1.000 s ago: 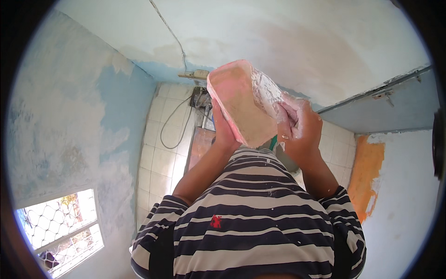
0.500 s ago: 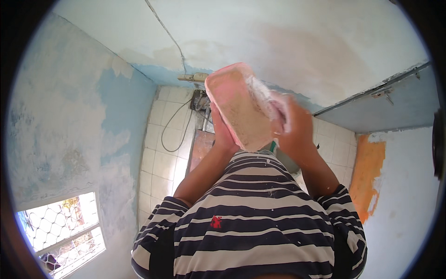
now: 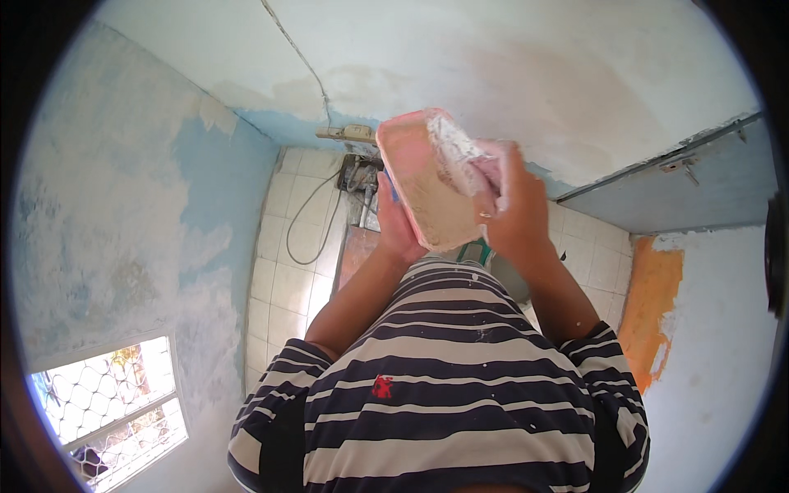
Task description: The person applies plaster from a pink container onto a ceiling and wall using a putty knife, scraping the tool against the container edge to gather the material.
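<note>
1. Gripping a pink tub [image 3: 409, 148], the person's left hand [image 3: 397, 230] closes on its left side, a digit laid along the outer wall, just beyond the belly of a striped shirt [image 3: 448, 366].

2. Tilted between the two hands, the tub turns its open face toward the camera; beige residue [image 3: 440, 201] coats much of the inside, with pink showing at the end farthest from the left hand.

3. Smeared with white, the right hand [image 3: 514, 205] bends its fingers at the tub's right side; whether they clasp the edge or some tool cannot be told.

4. Thick white paste [image 3: 452, 141] runs from the right hand's fingers up toward the tub's far end.

5. Beyond the left hand, grey equipment [image 3: 362, 179] sits on pale floor tiles [image 3: 275, 283], and a dark cable [image 3: 288, 238] loops out to that hand's left.

6. Nearer the left wrist, a reddish-brown board [image 3: 357, 251] shows partly behind the forearm; below the right hand, a rounded grey container [image 3: 511, 281] is mostly hidden.

7. Well left of the left hand, a mesh-covered window [image 3: 107, 403] opens in a patchy blue-and-white wall [image 3: 123, 205]; well right of the right hand, an orange patch [image 3: 649, 308] marks another wall.
</note>
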Demonstrator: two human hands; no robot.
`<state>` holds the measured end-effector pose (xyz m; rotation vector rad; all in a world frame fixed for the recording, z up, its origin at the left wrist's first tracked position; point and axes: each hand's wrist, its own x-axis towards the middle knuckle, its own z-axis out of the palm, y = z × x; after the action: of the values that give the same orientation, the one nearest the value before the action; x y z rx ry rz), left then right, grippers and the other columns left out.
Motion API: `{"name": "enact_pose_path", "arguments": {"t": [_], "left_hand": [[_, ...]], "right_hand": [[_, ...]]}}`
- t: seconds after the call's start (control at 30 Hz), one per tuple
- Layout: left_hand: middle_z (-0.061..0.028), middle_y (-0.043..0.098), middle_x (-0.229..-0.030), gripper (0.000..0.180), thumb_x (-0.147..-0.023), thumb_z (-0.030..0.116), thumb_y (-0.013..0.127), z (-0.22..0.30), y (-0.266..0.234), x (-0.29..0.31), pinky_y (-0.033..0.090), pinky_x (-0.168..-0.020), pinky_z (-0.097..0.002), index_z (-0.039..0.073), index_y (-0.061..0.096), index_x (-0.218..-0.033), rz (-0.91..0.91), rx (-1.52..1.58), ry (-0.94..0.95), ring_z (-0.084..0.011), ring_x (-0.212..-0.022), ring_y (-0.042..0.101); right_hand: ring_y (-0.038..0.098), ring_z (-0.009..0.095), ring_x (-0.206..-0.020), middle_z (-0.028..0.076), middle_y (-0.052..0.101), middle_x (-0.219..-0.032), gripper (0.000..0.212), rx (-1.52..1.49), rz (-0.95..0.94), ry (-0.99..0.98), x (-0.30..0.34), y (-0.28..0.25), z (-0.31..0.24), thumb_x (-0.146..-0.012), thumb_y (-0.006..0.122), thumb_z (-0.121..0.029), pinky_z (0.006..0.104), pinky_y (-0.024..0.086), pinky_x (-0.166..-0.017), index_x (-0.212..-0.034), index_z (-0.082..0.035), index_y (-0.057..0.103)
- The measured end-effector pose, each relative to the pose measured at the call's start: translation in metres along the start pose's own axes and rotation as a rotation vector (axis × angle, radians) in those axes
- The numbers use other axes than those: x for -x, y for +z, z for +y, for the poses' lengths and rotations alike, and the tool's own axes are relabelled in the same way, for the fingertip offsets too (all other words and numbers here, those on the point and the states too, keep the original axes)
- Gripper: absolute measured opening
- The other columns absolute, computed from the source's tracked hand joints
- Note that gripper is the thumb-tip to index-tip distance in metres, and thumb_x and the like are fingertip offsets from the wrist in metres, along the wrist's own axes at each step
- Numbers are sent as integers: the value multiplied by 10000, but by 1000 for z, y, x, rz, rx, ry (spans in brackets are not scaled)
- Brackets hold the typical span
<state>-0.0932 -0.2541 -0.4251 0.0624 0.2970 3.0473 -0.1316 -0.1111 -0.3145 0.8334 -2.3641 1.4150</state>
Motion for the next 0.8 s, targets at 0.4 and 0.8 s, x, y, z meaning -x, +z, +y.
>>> {"name": "enact_pose_path", "arguments": {"t": [0.4,0.8], "left_hand": [[-144,503,-1415,726,-1005,637,291,12,-13,-23,450,-1063,-451,99,364,-1488,-3,-49,-21,-305,-1264,529],[-118,542,-1351,733,-982,672,324,53,-14,-41,480,-1009,-444,110,410,-1444,42,-90,-66,-281,-1204,559]], "right_hand": [[676,433,-915,243,691,-961,233,67,-246,99,5,12,10,-925,600,-34,416,537,-753,-1146,-1,533],[606,506,-821,270,636,-875,217,97,-237,79,-32,52,8,-924,544,-44,570,454,-669,-1123,-50,457]]}}
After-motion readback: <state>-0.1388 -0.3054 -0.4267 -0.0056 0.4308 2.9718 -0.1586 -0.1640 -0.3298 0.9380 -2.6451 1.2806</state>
